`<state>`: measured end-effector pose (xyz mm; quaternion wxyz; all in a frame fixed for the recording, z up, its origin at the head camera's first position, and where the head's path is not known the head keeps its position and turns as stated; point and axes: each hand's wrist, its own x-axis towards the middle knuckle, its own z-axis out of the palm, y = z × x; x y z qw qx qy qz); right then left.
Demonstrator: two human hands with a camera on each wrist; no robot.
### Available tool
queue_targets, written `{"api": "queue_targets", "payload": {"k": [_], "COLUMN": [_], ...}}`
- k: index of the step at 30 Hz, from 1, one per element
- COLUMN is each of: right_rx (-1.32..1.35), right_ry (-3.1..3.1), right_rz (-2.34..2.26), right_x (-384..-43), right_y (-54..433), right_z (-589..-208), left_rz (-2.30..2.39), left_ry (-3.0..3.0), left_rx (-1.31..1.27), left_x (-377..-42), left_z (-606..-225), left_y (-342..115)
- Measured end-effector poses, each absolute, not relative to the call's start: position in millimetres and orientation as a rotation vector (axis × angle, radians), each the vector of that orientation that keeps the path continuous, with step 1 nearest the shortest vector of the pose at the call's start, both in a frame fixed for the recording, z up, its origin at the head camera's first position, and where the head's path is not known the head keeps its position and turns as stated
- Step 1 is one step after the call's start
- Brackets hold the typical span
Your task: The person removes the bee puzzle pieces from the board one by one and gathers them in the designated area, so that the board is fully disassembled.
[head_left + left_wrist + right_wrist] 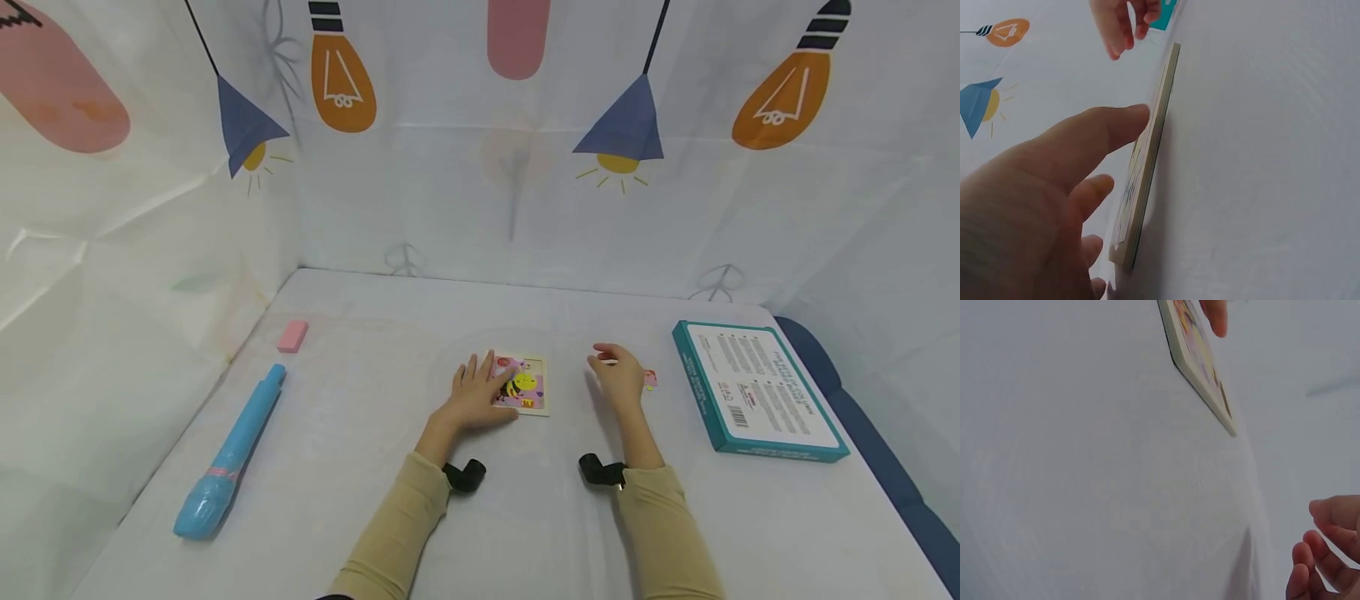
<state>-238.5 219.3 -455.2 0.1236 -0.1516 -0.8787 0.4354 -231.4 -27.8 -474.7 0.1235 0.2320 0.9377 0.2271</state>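
A small wooden-framed picture puzzle (534, 388) with a yellow bee on pink lies flat on the white table. My left hand (476, 398) is spread at its left side, with fingertips and thumb over the frame and picture. In the left wrist view, the thumb reaches the edge of the puzzle (1149, 169). To the right of the puzzle, my right hand (619, 379) hovers with loosely bent fingers; no object shows between thumb and fingers (1335, 540). Beside this hand lies a small pink puzzle piece (650, 379), partly hidden by it.
At the left lie a light blue wand-shaped object (232, 454) and a pink block (292, 336). A teal-edged box (763, 392) with a printed white face sits at the right. Patterned white sheets (450, 192) hang behind the table, and a dark blue chair (862, 417) stands past its right edge.
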Motion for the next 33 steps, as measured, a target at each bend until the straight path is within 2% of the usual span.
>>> {"api": "queue_targets", "payload": {"k": [10, 18, 28, 33], "right_rx": [-0.34, -0.211, -0.054, -0.045], "right_ry": [-2.644, -2.744, -2.938, -2.925], "right_rz": [1.361, 1.369, 1.004, 1.016], "right_x": [-242, -241, -240, -241], "right_y": [175, 155, 142, 140], "right_z": [-458, -461, -465, -465], "left_rz": [0.756, 0.744, 0.694, 0.693], "left_ry": [2.808, 2.821, 2.824, 2.831], "left_rx": [0.51, 0.501, 0.496, 0.5], "left_x": [-234, -237, -236, -237], "left_z": [-475, -474, -475, -477], "left_y": [-37, -39, -38, -39]}}
